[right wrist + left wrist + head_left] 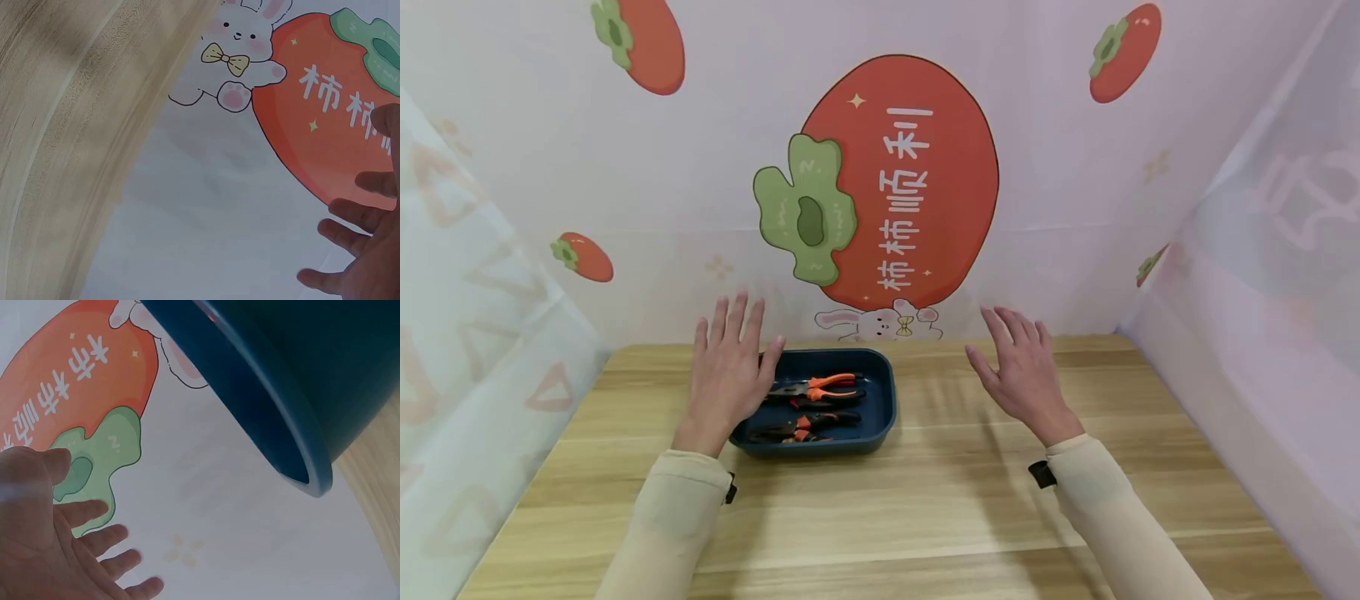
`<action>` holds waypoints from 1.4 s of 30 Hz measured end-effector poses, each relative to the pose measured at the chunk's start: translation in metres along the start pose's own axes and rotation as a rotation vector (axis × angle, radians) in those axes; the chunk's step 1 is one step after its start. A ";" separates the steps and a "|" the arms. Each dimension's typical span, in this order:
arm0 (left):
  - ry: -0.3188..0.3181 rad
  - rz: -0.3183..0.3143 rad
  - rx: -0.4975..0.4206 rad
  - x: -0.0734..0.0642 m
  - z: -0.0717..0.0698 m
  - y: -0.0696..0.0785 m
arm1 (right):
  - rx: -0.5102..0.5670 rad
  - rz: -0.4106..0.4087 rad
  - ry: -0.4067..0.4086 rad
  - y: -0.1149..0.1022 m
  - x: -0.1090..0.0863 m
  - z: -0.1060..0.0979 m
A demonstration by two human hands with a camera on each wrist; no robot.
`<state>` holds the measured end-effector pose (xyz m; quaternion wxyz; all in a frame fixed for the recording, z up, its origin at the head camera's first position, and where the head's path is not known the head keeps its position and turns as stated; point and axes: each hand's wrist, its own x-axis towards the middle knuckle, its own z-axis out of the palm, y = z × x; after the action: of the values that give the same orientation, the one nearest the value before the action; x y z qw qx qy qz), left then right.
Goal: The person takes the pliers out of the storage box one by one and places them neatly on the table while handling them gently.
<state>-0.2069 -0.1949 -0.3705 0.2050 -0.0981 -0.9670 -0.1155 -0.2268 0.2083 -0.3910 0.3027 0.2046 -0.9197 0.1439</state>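
My left hand (727,375), fingers spread and straight, hovers over the left end of a dark blue tray (889,408) and hides part of it. Inside the tray lie pliers with orange handles (831,387). Nearer its front edge are pliers with black and orange handles (820,423), and more dark tool parts show among them. The left wrist view has the tray's rim (275,394) large at the upper right, beside the empty palm. To the right, my right hand (1022,375) is held above the table with its fingers extended, holding nothing and apart from the tray.
The wooden table (940,517) runs back to a pale cloth backdrop (1045,167) printed with persimmons and a rabbit. Cloth walls (1270,317) close off both sides. A dark strap (1042,474) shows at the right sleeve.
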 end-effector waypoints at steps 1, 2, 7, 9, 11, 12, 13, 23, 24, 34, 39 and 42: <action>0.005 0.003 -0.004 -0.001 0.000 0.000 | 0.001 -0.008 0.015 0.000 -0.001 0.001; 0.008 0.006 -0.009 -0.001 0.001 0.000 | 0.005 -0.014 0.028 0.000 -0.001 0.001; 0.025 0.020 -0.007 -0.005 0.004 0.001 | -0.002 -0.045 0.036 -0.002 -0.003 0.003; 0.017 0.020 -0.004 -0.006 0.005 0.001 | -0.007 -0.047 0.006 -0.003 -0.004 0.004; 0.012 0.021 0.001 -0.007 0.007 0.001 | -0.008 -0.042 -0.039 -0.004 -0.006 0.004; 0.004 0.020 0.002 -0.008 0.008 0.000 | -0.010 -0.037 -0.062 -0.005 -0.007 0.004; -0.004 0.017 0.000 -0.009 0.008 0.000 | -0.009 -0.032 -0.083 -0.006 -0.008 0.005; -0.056 -0.012 -0.014 -0.012 0.012 -0.001 | 0.011 -0.002 -0.214 -0.012 -0.013 0.008; -0.059 -0.013 -0.018 -0.012 0.012 -0.002 | 0.013 0.000 -0.229 -0.012 -0.013 0.009; -0.082 -0.050 -0.060 -0.017 0.016 -0.012 | 0.045 0.001 -0.312 -0.021 -0.017 0.014; -0.105 -0.089 -0.073 -0.022 0.019 -0.021 | 0.068 0.002 -0.348 -0.027 -0.018 0.018; -0.107 -0.110 -0.071 -0.025 0.020 -0.025 | 0.073 -0.011 -0.358 -0.030 -0.019 0.020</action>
<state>-0.1981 -0.2169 -0.4036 0.1429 -0.0580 -0.9757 -0.1555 -0.2090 0.1799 -0.4138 0.1274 0.2426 -0.9519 0.1369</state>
